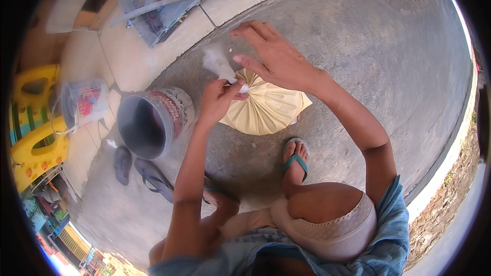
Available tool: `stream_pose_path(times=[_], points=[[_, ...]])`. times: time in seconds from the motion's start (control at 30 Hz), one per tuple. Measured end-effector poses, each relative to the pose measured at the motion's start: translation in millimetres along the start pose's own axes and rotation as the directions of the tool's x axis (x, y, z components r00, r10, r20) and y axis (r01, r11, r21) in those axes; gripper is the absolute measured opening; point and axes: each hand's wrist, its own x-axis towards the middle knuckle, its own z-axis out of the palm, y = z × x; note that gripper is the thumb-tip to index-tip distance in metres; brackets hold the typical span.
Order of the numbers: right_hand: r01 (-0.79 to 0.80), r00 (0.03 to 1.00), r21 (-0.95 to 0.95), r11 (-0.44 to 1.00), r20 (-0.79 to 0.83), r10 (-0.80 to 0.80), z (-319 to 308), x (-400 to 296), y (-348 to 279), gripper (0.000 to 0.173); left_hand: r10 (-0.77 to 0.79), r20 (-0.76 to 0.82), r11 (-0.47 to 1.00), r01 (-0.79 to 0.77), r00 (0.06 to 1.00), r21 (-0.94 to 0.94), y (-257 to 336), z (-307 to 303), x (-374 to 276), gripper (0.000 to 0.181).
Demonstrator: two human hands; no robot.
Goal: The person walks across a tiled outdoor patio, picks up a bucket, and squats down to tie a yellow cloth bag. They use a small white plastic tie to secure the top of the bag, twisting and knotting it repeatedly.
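Observation:
On the concrete floor before me lies a round, pale yellow pleated piece [264, 111], its folds gathered to one point; whether it is cloth or plastic I cannot tell. My left hand [220, 101] pinches a white bunched material [216, 61] at that point, between thumb and fingers. The loose end of the white stuff fans out, blurred, beyond the fingers. Above the far side of the yellow piece my right hand [272, 55] is raised, fingers apart and holding nothing. Something beneath the yellow piece shows only as a sliver at its right edge.
An open plastic bucket [168, 122] stands left of my left hand. Dark flip-flops [153, 178] lie near it. Farther left are a smaller bucket [86, 101] and a yellow plastic item [38, 138]. A worn blue-grey tray [153, 19] with a long strip across it rests on tiles.

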Motion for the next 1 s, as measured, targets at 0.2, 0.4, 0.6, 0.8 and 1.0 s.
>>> stream_pose_path(times=[0.2, 0.4, 0.6, 0.8, 1.0], points=[[-0.63, 0.776, 0.258, 0.733, 0.256, 0.577, 12, -86, -21, 0.027, 0.024, -0.118, 0.877, -0.078, 0.993, -0.474, -18, 34, -20, 0.015], [-0.584, 0.81, 0.238, 0.776, 0.227, 0.54, 23, -106, -26, 0.031, 0.421, -0.191, 0.904, -0.392, 0.887, 0.171, -47, 47, -28, 0.018], [-0.583, 0.792, 0.161, 0.797, 0.332, 0.512, 22, -105, -7, 0.03, 0.558, -0.031, 0.822, -0.547, 0.83, 0.158, -42, 45, -34, 0.029], [-0.354, 0.851, -0.044, 0.934, 0.399, 0.342, 22, -95, -2, 0.03, 0.524, -0.003, 0.852, -0.523, 0.852, -0.023, -58, 43, -28, 0.046], [-0.441, 0.821, -0.069, 0.895, 0.372, 0.433, 16, -97, -24, 0.033, 0.41, -0.004, 0.904, -0.407, 0.912, -0.127, -58, 42, -27, 0.058]])
